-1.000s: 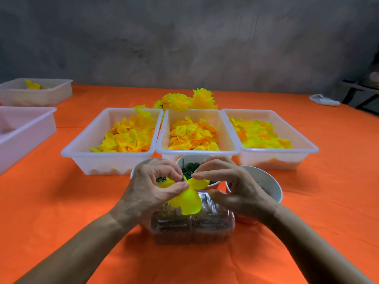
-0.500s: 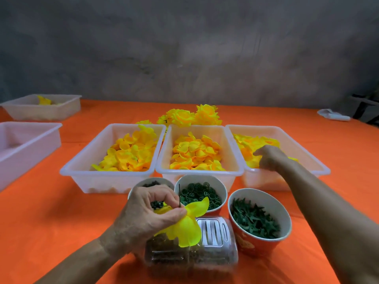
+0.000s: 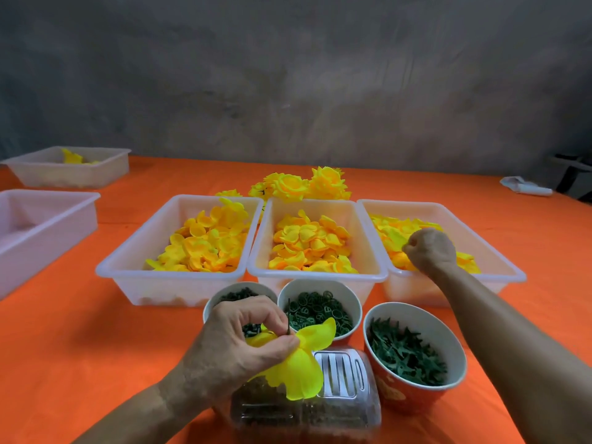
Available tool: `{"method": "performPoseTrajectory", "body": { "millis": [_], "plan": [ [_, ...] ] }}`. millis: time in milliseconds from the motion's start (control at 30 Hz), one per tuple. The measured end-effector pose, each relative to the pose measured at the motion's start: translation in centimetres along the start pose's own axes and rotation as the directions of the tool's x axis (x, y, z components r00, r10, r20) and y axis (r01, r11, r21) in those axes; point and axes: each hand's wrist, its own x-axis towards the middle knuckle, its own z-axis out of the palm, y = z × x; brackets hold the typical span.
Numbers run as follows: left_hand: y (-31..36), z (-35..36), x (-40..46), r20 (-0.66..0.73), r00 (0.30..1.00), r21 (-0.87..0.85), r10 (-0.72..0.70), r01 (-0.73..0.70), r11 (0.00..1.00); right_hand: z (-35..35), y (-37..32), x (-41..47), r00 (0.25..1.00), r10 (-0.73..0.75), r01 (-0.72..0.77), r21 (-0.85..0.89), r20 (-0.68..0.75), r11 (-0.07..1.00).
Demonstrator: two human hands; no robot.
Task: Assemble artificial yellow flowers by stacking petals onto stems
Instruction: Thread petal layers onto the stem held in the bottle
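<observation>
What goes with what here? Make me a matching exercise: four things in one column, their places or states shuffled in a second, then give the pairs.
Things:
1. left hand
2. right hand
3. finished flowers
4. red bowl

Places or states:
A. lie behind the middle tray
B. pinches a stem with yellow petals
C. holds spiky green pieces
D. reaches among petals in the rightmost tray

Pairs: 1-B, 2-D, 3-A, 4-C
</observation>
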Motion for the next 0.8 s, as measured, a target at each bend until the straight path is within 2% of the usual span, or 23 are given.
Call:
{"method": "performPoseTrajectory", "body": {
  "millis": [100,167,200,233,300,400,533,600,667,733,800],
  "plan": [
    [0.0,0.0,-0.1,0.002,1.000,-0.002,0.001,-0.001,1.000,-0.2,0.4,0.1,0.991,0.061,-0.045,0.132,-0.121,0.990],
    [0.1,0.0,-0.1,0.005,1.000,-0.006,0.000,0.000,1.000,-0.6,0.8,0.4,0.975,0.181,-0.129,0.341,-0.127,0.931],
    [0.1,0.0,-0.2,0.007,1.000,-0.006,-0.001,0.001,1.000,-0.9,1.0,0.3,0.961,0.261,-0.179,0.508,-0.094,0.843],
    [0.1,0.0,-0.2,0.006,1.000,-0.006,-0.002,0.002,1.000,-1.2,1.0,0.0,0.944,0.328,-0.218,0.674,-0.037,0.705],
    [0.1,0.0,-0.3,-0.002,1.000,-0.011,-0.005,0.004,1.000,-1.7,1.4,-0.5,0.921,0.380,-0.248,0.873,0.079,0.419],
    [0.1,0.1,-0.4,-0.011,1.000,-0.016,-0.006,0.006,1.000,-2.9,1.5,-1.3,0.923,0.333,-0.255,0.953,0.191,0.162],
    [0.0,0.2,-0.4,-0.021,1.000,-0.024,-0.016,0.016,1.000,-4.6,0.6,-2.6,0.925,0.260,-0.273,0.961,0.276,-0.049],
    [0.0,0.2,-0.5,-0.027,0.999,-0.023,-0.024,0.023,0.999,-5.4,-0.4,-3.5,0.932,0.195,-0.289,0.951,0.306,-0.110],
    [0.0,0.2,-0.5,-0.029,0.999,-0.025,-0.032,0.031,0.999,-6.2,-1.6,-4.7,0.930,0.108,-0.337,0.933,0.351,-0.125],
    [0.1,0.1,-0.6,-0.028,0.999,-0.015,-0.038,0.038,0.999,-7.0,-3.1,-6.2,0.921,0.019,-0.388,0.919,0.390,-0.070],
    [0.2,0.0,-0.7,-0.023,0.999,0.005,-0.039,0.039,0.999,-7.7,-4.5,-7.8,0.906,-0.065,-0.417,0.908,0.418,0.039]
  ]
}}
